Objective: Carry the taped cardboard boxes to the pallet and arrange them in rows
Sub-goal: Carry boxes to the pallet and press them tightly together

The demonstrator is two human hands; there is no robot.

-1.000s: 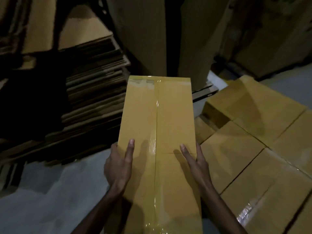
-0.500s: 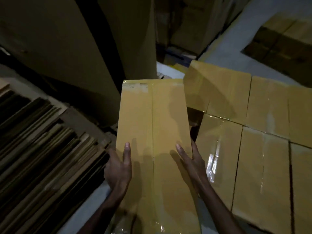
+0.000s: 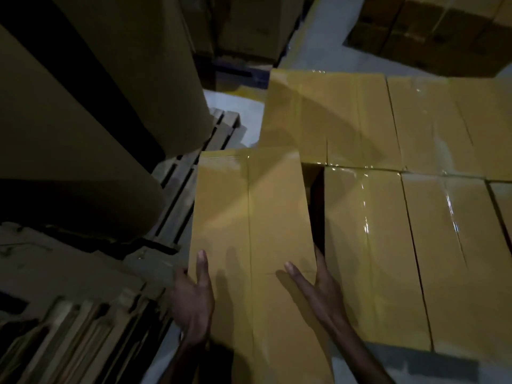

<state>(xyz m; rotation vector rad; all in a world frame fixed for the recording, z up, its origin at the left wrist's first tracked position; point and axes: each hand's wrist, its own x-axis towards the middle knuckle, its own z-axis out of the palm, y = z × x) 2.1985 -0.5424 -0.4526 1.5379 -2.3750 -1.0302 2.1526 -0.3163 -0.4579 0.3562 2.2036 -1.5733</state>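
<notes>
At 6 o'clock we hold the taped cardboard box (image 3: 249,231) lengthwise between both hands. Our left hand (image 3: 194,303) grips its left edge, thumb straight on top, fingers bent down the side. Our right hand (image 3: 322,292) presses the right edge with its thumb and fingers straight. At 8 o'clock lies flattened cardboard (image 3: 69,314). Just right of the box, across a dark gap, stands the near row of taped boxes (image 3: 368,245) at 3 o'clock. Left of it show pallet slats (image 3: 182,187). The box's far end reaches the far row (image 3: 332,120). Large cardboard rolls (image 3: 97,92) rise at 10 o'clock, and dim stacked cartons (image 3: 429,31) sit at 1 o'clock.
</notes>
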